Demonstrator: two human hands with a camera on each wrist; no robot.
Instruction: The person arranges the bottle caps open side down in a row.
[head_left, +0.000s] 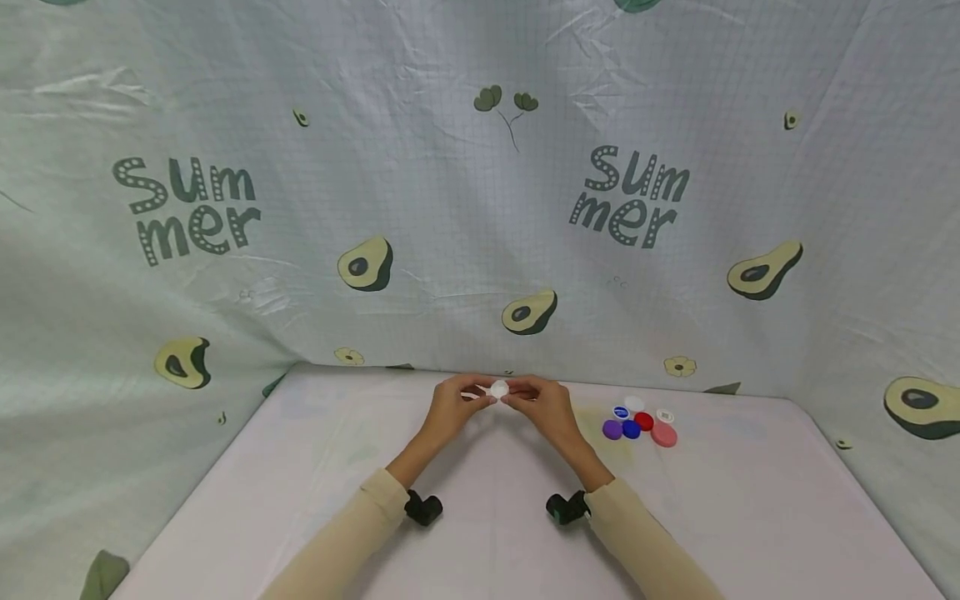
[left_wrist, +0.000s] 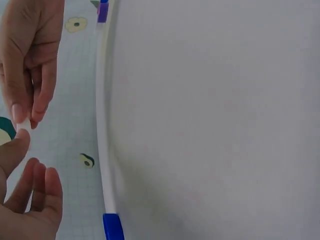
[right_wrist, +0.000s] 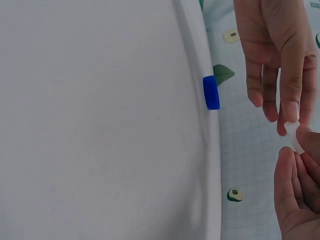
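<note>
"How far along is it?"

"Partway, I'd judge: one white bottle cap (head_left: 499,389) is up between the left hand (head_left: 448,408) and the right hand (head_left: 546,407), and seven others lie on the table."

"How do the hands hold it?"

"Both pinch it, thumb and fingertips closed in from either side, raised near the table's (head_left: 491,500) far edge. In the left wrist view, the lower hand's other fingers stand apart from it."

"And the rest?"

"Beyond the right hand, a loose cluster: purple cap (head_left: 612,429), blue cap (head_left: 632,429), red cap (head_left: 644,422), pink cap (head_left: 664,435) and three paler ones. If those need handling too, they're left."
</note>
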